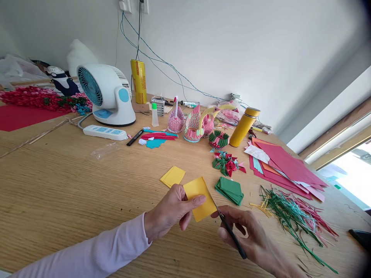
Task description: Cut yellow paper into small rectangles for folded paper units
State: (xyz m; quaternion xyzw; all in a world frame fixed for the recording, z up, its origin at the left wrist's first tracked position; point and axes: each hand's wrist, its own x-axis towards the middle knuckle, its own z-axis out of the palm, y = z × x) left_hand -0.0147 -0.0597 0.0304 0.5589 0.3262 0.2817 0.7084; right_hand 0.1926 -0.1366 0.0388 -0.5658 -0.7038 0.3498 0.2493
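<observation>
Between thumb and fingers, my left hand (174,208) grips a yellow paper piece (204,210). My right hand (247,231) is closed around the black handles of a pair of scissors (232,233), whose blades lie along the paper's right edge. Part of the scissor handles is hidden by my fingers. Just beyond my left hand lies a small stack of yellow paper cards (173,176). Past the scissors sits a stack of green paper cards (230,190). Thin paper strips (292,212) in green, pink and blue are heaped to the right of my right hand.
Folded red and green paper pieces (227,164) lie behind the green stack. Red paper sheets (290,164) spread at the right. Farther back stand paper swans (193,123), a yellow flask (244,127), a white fan (111,94) and a power strip (104,132).
</observation>
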